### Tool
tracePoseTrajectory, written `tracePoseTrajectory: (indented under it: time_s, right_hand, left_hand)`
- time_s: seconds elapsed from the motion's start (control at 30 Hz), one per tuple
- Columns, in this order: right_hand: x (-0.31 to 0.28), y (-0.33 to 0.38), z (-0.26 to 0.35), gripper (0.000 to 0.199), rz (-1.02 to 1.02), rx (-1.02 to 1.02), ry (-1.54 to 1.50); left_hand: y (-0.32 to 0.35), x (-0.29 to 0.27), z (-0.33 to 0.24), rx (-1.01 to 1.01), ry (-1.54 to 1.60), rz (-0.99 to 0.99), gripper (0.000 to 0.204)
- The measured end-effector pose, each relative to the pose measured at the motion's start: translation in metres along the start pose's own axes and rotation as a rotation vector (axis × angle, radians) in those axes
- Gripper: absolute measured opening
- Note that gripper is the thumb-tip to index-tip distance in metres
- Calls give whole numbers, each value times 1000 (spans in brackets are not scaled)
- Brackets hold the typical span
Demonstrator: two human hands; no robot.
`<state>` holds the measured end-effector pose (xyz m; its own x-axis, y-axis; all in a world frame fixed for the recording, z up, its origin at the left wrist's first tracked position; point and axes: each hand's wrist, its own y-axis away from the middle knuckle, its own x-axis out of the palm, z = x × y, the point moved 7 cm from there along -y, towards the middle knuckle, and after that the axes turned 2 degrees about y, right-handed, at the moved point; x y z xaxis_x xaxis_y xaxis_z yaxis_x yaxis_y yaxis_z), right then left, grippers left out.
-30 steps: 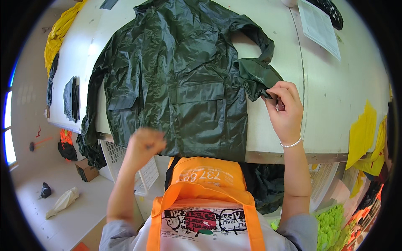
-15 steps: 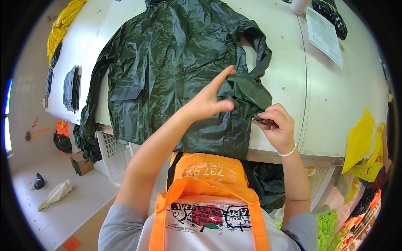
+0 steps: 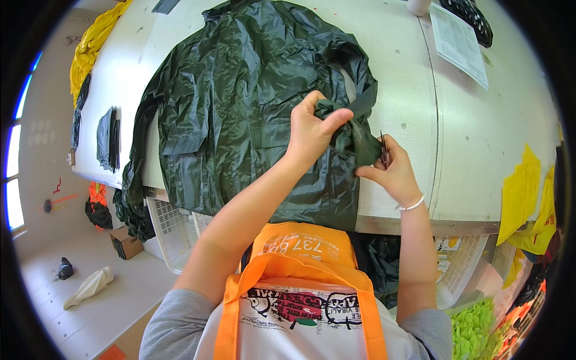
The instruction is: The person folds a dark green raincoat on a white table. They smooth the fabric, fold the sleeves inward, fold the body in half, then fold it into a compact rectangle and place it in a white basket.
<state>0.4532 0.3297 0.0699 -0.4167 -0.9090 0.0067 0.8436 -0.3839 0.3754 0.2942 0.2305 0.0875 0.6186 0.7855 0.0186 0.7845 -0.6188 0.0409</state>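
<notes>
- A dark green jacket (image 3: 237, 114) lies spread on the white table (image 3: 405, 90);
- the left hand (image 3: 310, 132) grips its bunched sleeve end (image 3: 363, 150);
- the right hand (image 3: 395, 171), curled round a slim dark tool (image 3: 384, 150), perhaps snips, has its thumb at that same sleeve end.

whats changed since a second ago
The left hand moved from near the jacket hem up and rightward, and now grips the sleeve end. The right hand, holding a thin dark tool, shifted leftward and nearer. The jacket body stayed spread.
</notes>
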Motion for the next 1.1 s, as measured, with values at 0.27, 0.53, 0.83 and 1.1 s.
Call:
tracePoseTrajectory:
  time_s: [0.27, 0.53, 0.83, 1.1]
  right_hand:
    - [-63, -3, 32, 18, -917, -533, 310]
    - [52, 40, 60, 30, -24, -436, 303]
    - [-73, 77, 44, 20, -1001, -669, 647]
    - [-48, 103, 37, 24, -984, -802, 528]
  left_hand:
    - [58, 71, -29, -187, 46, 327, 25]
    - [-31, -17, -34, 287, -557, -195, 16]
    - [30, -17, -60, 394, -484, -5, 24]
    - [62, 6, -103, 790, -682, -76, 35]
